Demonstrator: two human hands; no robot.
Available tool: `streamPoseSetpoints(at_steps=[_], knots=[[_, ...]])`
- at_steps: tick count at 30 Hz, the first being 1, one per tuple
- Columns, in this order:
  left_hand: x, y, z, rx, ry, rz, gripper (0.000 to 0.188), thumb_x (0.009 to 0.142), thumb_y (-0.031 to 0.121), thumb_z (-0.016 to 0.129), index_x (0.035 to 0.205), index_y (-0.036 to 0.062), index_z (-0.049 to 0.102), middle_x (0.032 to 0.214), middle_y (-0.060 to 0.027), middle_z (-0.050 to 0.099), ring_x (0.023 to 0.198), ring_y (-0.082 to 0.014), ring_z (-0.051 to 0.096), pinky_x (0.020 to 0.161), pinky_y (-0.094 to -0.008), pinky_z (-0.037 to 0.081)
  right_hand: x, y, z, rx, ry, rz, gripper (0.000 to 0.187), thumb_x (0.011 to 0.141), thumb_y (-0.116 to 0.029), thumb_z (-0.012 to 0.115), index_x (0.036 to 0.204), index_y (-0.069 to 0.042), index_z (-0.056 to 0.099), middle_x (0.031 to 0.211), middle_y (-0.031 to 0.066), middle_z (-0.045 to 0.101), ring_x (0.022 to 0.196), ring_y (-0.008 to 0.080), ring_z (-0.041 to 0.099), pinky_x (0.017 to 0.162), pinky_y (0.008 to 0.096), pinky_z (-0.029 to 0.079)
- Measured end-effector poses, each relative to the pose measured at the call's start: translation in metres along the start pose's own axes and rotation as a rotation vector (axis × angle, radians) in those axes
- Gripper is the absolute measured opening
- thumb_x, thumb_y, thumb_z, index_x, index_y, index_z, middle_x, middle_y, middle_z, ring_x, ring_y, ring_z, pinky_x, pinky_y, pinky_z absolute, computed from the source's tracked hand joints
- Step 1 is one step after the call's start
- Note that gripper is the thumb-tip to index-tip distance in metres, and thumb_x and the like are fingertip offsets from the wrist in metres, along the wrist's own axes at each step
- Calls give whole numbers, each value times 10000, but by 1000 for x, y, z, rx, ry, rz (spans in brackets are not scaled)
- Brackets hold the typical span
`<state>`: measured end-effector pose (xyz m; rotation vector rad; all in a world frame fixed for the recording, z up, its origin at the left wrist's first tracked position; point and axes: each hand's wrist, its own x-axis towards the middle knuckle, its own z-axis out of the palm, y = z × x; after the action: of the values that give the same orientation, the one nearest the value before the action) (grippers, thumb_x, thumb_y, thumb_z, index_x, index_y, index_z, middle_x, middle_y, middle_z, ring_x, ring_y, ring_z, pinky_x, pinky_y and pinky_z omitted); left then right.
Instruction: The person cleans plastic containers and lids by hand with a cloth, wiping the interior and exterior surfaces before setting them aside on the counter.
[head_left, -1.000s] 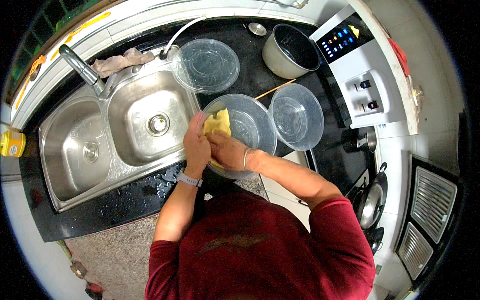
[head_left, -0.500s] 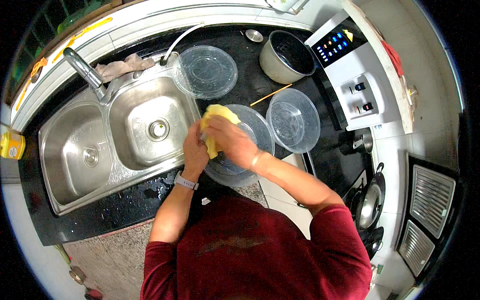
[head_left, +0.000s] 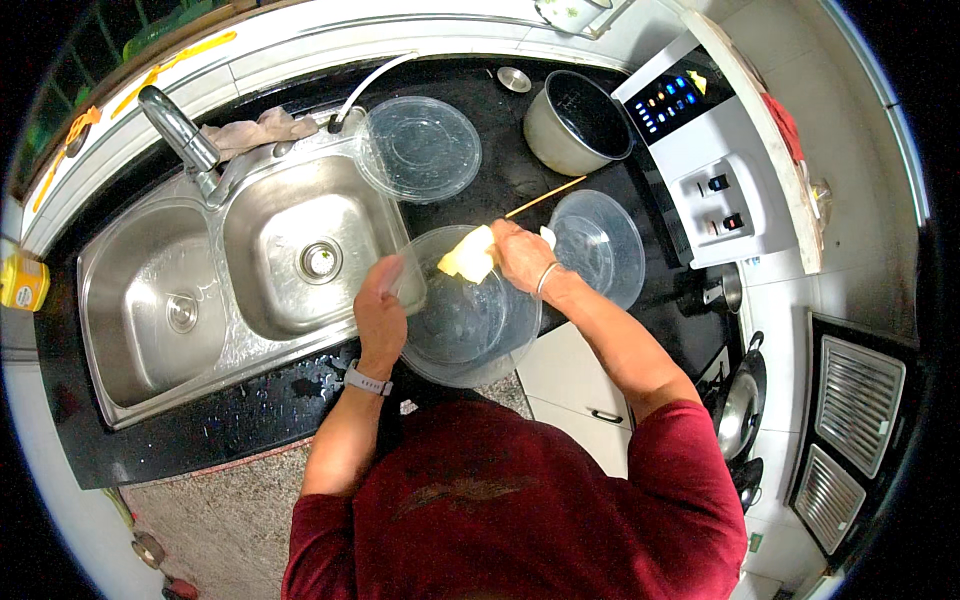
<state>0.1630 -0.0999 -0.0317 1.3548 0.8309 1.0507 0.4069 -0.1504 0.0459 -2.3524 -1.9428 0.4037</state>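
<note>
A yellow cloth (head_left: pixel 470 255) hangs bunched from my right hand (head_left: pixel 525 258), whose fingers are closed on it over the far right rim of a large clear plastic bowl (head_left: pixel 455 345). My left hand (head_left: pixel 381 318) is at the bowl's left rim, fingers pointing away from me and partly blurred; it appears to grip that rim. Just right of the bowl, a second clear plastic bowl (head_left: pixel 605 250) rests partly behind my right hand and wrist. Beyond them lies a round clear lid (head_left: pixel 422 150), and a thin wooden stick (head_left: pixel 545 197) points toward my right hand.
A double steel sink (head_left: pixel 225 275) with a tap (head_left: pixel 180 135) fills the left. A grey inner pot (head_left: pixel 570 140) and a small metal lid (head_left: pixel 514 79) stand at the back. On the right are a white water dispenser (head_left: pixel 715 205) and a wok (head_left: pixel 740 405).
My hands have come apart; both were at the cloth before. The right has carried the cloth rightward, the left is now at the bowl's rim, and the bowl sits slightly nearer me.
</note>
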Motion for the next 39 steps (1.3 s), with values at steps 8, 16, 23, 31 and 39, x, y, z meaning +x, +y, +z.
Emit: streamPoseSetpoints(at_steps=[8, 16, 23, 31, 39], knots=[[30, 25, -20, 272, -352, -96, 457, 785, -22, 535, 1242, -24, 555, 1176, -231, 643, 1120, -357, 625, 940, -389, 492, 20, -49, 15, 81, 98, -485, 216, 778, -53, 631, 984, -22, 575, 970, 199, 647, 939, 398, 634, 810, 471, 509], [22, 18, -14, 353, -312, -35, 502, 815, -76, 436, 1311, -51, 510, 1174, -238, 648, 1122, -395, 610, 962, -407, 476, 26, -68, 1, 106, -228, -212, 224, 813, -177, 663, 1016, -83, 644, 983, 170, 689, 956, 378, 657, 797, 480, 515], [6, 0, -25, 545, -240, 143, 418, 815, -16, 523, 1226, -20, 599, 1239, -208, 632, 1127, -377, 612, 989, -400, 473, -35, -11, -12, 403, -327, 276, 349, 768, -336, 730, 895, -11, 708, 882, 224, 692, 867, 357, 693, 763, 425, 526], [4, 38, -1, 480, -423, -103, 366, 836, -34, 482, 1167, 5, 633, 1048, -245, 675, 980, -413, 647, 857, -430, 523, 2, -73, 9, 138, -236, -66, 247, 771, -243, 704, 944, -67, 706, 911, 208, 695, 921, 411, 661, 818, 461, 528], [-13, 15, -37, 378, -193, 72, 322, 860, -34, 494, 1141, 9, 646, 1060, -204, 690, 981, -351, 669, 866, -379, 524, -37, -32, 1, 359, -270, 184, 303, 782, -316, 709, 927, -50, 724, 887, 219, 695, 883, 375, 682, 787, 443, 528]])
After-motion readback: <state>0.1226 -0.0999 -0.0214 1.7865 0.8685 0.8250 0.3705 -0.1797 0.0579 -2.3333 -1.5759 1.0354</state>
